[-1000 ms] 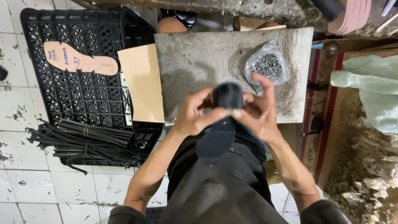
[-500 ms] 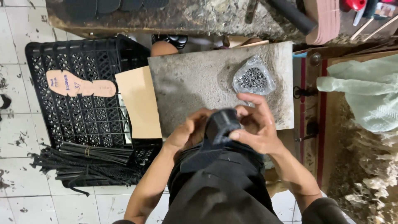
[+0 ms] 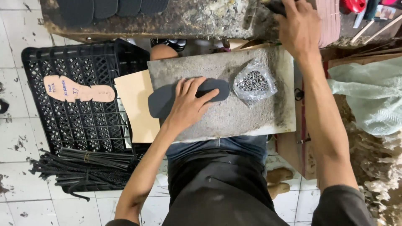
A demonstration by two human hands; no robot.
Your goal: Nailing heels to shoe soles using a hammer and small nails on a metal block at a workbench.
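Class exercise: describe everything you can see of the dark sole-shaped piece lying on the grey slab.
The dark sole piece is a flat, charcoal-grey cutout shaped like a shoe insole, matte and thin, possibly rubber or foam. It lies flat on the rough grey slab, lengthwise left to right, one rounded end overhanging the slab's left edge beside a tan card sheet. The left hand rests palm-down on its middle, covering part of it. A clear bag of nails sits just right of it, apart.

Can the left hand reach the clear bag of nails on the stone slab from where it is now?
Probably yes. The left hand presses the dark sole flat, and the bag of nails lies just beyond its fingers, with only bare stone slab between them.
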